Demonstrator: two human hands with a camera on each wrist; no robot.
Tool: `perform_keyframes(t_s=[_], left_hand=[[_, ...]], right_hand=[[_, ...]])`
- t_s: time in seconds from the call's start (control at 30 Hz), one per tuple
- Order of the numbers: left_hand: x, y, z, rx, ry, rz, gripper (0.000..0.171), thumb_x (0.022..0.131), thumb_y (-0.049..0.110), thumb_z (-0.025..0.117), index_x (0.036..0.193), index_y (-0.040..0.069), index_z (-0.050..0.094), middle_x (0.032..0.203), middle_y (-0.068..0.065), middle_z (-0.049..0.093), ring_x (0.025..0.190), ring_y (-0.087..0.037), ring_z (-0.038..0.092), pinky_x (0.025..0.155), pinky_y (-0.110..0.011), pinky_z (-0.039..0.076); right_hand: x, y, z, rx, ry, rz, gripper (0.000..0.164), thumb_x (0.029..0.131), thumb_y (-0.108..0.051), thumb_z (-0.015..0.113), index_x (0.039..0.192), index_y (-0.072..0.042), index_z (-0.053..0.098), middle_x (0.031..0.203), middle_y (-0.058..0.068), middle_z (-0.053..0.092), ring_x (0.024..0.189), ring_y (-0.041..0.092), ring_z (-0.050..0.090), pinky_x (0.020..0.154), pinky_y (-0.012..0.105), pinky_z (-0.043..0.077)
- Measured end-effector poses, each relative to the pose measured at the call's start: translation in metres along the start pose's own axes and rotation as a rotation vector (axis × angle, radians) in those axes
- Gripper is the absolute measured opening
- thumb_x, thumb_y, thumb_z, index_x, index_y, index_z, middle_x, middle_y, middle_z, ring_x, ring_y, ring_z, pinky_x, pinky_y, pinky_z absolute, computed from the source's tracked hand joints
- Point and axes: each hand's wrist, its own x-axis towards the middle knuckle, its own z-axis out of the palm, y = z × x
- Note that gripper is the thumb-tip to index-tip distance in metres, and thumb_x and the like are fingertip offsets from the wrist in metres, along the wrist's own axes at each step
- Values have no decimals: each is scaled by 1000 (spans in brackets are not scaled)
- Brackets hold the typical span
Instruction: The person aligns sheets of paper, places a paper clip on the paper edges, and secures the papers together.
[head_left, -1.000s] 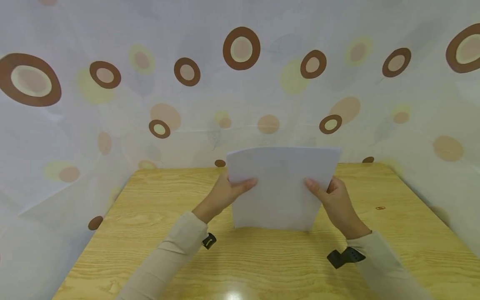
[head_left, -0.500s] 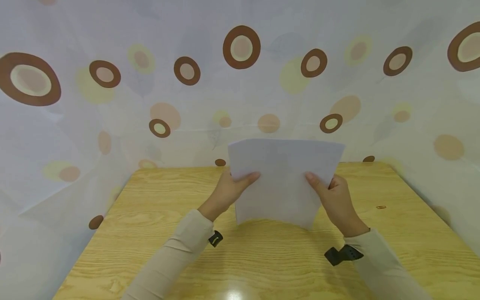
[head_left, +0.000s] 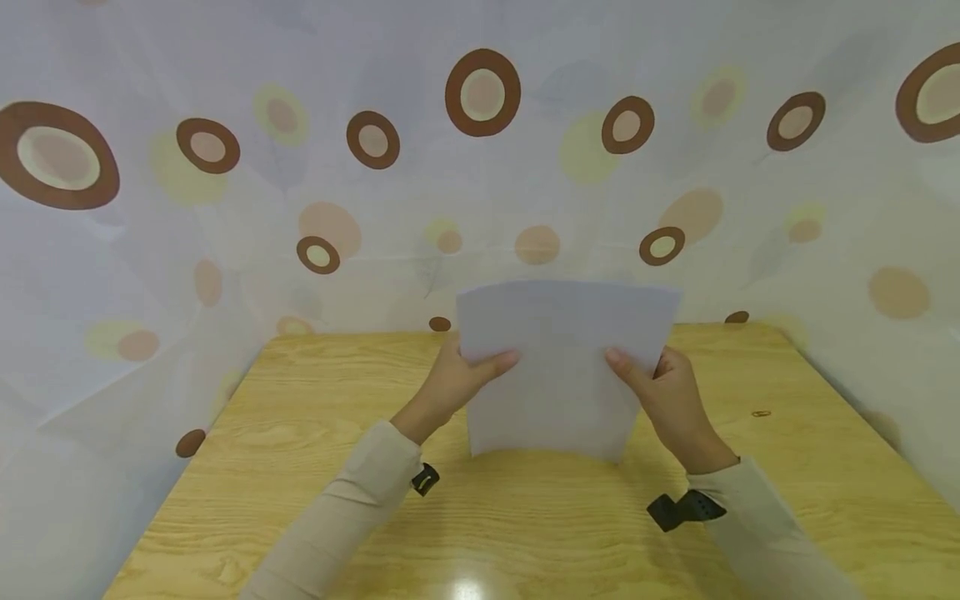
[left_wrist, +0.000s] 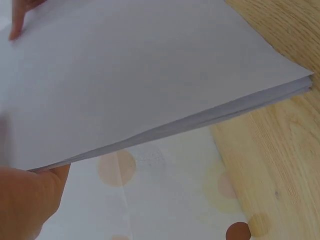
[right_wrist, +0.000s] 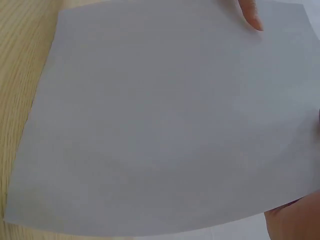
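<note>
In the middle of the wooden table (head_left: 300, 408), a person holds up a stack of white paper (head_left: 562, 392), one hand at each side of it. The left hand (head_left: 450, 383) keeps the left edge in its grip: the thumb lies across the front face and points inward, and the other fingers go behind the sheets, where they are mostly hidden. The right hand (head_left: 681, 408) does the same at the right edge, with its thumb also on the front. Both grips are closed upon the paper, only as wide as the stack is thick.

The stack stands up in a tilted position, and its top edge is gently curved. Its lower edge bends upward in the middle; whether the lower corners touch the table, I cannot tell. In the left wrist view, several sheets are visible along the edge, slightly separated near one corner.

To the right of the right hand, and apart from it, a small orange paper clip (head_left: 761, 413) lies on the table. Both arms wear beige sleeves (head_left: 356, 492), and at each wrist there is a black strap (head_left: 686, 509). Behind the table hangs a pale sheet with brown rings (head_left: 480, 200).
</note>
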Motion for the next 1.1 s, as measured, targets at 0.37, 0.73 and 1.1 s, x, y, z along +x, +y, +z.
perform_keyframes(t_s=[0.37, 0.73, 1.1], left_hand=[[10, 14, -13, -59, -71, 104, 26, 95, 16, 61, 117, 2, 61, 111, -13, 67, 97, -24, 66, 85, -40, 53], [25, 51, -17, -17, 6, 233, 30, 100, 19, 52, 85, -4, 66, 75, 2, 67, 66, -13, 62, 64, -27, 50], [25, 57, -15, 28, -37, 231, 24, 94, 18, 62, 78, 1, 66, 69, 3, 59, 66, -8, 51, 64, -25, 44]], right_hand=[[-1, -6, -4, -7, 12, -19, 20, 97, -13, 57, 116, -7, 58, 105, -1, 67, 91, 15, 68, 76, 28, 55], [5, -13, -6, -24, -38, -18, 21, 98, -14, 56, 118, -7, 56, 107, 1, 66, 92, 16, 67, 77, 30, 55], [20, -43, -7, -81, 13, -35, 23, 95, -21, 61, 111, -4, 64, 98, 1, 68, 83, 17, 68, 72, 29, 56]])
